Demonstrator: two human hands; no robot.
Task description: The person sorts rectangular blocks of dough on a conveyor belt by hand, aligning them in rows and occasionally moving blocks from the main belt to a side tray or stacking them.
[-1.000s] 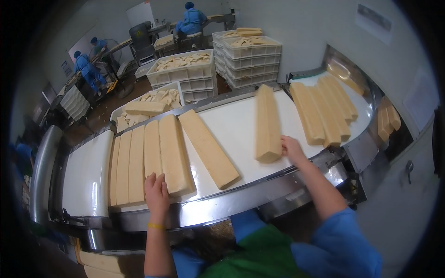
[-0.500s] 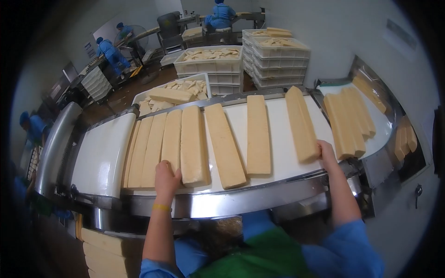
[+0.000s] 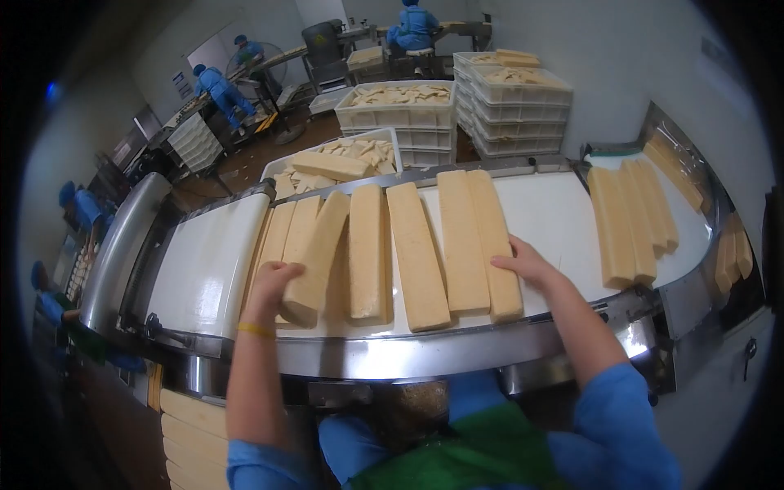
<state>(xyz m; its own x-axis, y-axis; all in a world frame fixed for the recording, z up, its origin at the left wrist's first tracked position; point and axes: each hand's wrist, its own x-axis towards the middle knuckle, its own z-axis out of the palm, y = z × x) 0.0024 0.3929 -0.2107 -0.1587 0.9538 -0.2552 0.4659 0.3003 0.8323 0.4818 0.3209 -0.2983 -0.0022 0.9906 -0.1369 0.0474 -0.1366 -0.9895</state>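
Observation:
On the white conveyor belt [image 3: 535, 204] lies a row of long pale-yellow loaves. My left hand [image 3: 276, 286] grips the near end of one long loaf [image 3: 317, 261], which is tilted and partly raised over its neighbours. Against the right side of another long loaf [image 3: 495, 245] rests my right hand [image 3: 527, 263], its thumb on top and its other fingers partly hidden. That loaf touches a second loaf [image 3: 463, 245] on its left. Two more loaves, a slanted one [image 3: 418, 257] and a straighter one [image 3: 367, 253], lie between my hands.
More loaves [image 3: 625, 229] sit on the curved belt at right. A metal roller cover [image 3: 131, 237] stands left. Behind the belt are a crate of offcuts [image 3: 398, 151] and stacked crates [image 3: 523, 122]. Several people in blue work farther back. Stacked loaves [image 3: 192, 445] lie below left.
My right hand has brought its loaf left against the neighbouring one. My left hand has tilted and raised the near end of its loaf. The view has shifted slightly.

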